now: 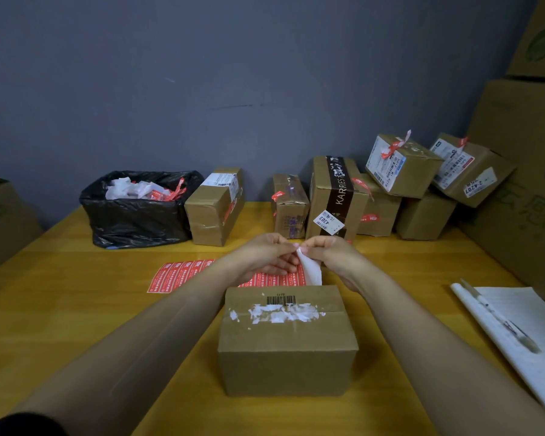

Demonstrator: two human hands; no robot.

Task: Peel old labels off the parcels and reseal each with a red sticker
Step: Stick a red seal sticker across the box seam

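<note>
Left hand: the left hand (261,256) is raised behind the box, its thumb and fingertips pinching the top edge of a white paper (310,269).
Right hand: the right hand (331,255) meets it fingertip to fingertip and pinches the same top corner of the paper, fingers curled.
White paper: it hangs down from the two hands, curled, and its lower end is hidden behind the far edge of the box.
Box: the box (287,344) sits on the table (76,309) between the forearms, flaps closed.
Label scraps: torn white label scraps (280,315) run across the top seam, with a barcode piece (280,299) just behind them.
Red sticker sheet: the red sticker sheet (177,275) lies flat on the table behind the box, partly covered by the left wrist.
Parcels: the other parcels (337,196) stand in a row and a pile along the grey wall; several carry red stickers and white labels.
Black bag: the black bag (139,212), far left, holds crumpled white and red paper.
Notebook: the notebook (529,344) lies at the right edge with a pen (501,316) on it.
</note>
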